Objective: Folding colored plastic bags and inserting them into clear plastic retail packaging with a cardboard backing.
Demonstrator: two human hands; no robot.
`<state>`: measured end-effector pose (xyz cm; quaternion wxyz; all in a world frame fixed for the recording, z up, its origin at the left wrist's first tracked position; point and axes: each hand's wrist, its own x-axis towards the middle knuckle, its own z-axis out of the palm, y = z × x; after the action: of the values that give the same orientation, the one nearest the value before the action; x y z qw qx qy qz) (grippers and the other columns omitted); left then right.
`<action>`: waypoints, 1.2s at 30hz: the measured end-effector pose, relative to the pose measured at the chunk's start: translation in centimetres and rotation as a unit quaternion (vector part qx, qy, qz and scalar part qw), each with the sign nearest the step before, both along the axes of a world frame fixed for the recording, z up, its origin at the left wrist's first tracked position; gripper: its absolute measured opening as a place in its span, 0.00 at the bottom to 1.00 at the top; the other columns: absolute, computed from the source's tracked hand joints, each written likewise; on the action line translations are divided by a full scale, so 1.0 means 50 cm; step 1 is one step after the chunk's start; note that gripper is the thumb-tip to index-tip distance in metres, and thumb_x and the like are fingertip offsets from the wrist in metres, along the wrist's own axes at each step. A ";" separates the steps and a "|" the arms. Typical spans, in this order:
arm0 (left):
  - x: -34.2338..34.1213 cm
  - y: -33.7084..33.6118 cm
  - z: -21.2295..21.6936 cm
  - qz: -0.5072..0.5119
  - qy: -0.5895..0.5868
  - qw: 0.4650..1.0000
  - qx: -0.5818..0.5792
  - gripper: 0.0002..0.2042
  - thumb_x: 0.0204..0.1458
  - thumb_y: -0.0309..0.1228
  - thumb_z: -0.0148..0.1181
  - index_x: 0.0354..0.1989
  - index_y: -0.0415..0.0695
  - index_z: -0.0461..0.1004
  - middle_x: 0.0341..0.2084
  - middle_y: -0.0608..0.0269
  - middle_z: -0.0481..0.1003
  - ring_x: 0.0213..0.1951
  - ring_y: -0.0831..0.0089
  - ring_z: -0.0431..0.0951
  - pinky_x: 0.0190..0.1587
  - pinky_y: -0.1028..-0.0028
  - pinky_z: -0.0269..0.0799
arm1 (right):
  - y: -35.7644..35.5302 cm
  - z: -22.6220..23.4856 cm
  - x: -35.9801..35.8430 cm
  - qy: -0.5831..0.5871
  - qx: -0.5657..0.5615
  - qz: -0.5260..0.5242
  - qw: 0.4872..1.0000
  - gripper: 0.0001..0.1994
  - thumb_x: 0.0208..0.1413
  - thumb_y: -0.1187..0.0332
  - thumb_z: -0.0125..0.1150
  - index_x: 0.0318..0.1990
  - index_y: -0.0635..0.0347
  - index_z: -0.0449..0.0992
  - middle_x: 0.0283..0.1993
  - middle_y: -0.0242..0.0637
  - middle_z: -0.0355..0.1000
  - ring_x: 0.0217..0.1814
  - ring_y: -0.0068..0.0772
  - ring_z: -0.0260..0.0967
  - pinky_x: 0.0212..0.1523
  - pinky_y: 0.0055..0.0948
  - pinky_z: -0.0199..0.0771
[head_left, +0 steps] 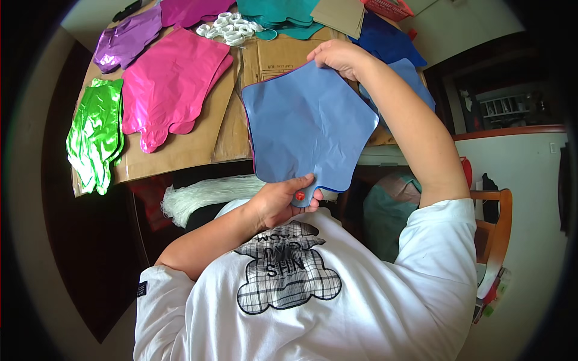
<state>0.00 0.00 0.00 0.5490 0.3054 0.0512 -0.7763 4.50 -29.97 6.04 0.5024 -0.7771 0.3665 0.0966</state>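
A flat, uninflated blue foil balloon [307, 123] is held up in front of my chest, over the table's near edge. My left hand [283, 201] pinches its narrow neck at the bottom, where a small red spot shows. My right hand [338, 57] grips the balloon's upper right corner, arm stretched forward. More blue balloons [391, 45] lie under my right arm.
The cardboard-covered table [198, 144] holds pink balloons [171, 84], green ones [96, 132] at the left edge, purple ones [126, 39], teal ones [283, 15] and a pile of white ribbon pieces [229, 27]. White fringe [205, 195] hangs below. A wooden chair [497, 231] stands at right.
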 end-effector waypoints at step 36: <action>0.013 0.009 -0.007 -0.035 -0.009 0.998 -0.054 0.15 0.58 0.33 0.54 0.47 0.33 0.70 0.42 0.55 0.74 0.39 0.68 0.76 0.51 0.69 0.70 | 0.044 -0.002 0.012 -0.032 -0.134 0.059 0.989 0.13 0.49 0.82 0.47 0.40 0.64 0.76 0.34 0.37 0.74 0.33 0.24 0.70 0.32 0.24 0.70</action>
<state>0.63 0.44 -0.35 0.5376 0.2836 -0.0067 -0.7940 5.08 -27.77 5.95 0.3983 -0.8605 0.3133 0.0516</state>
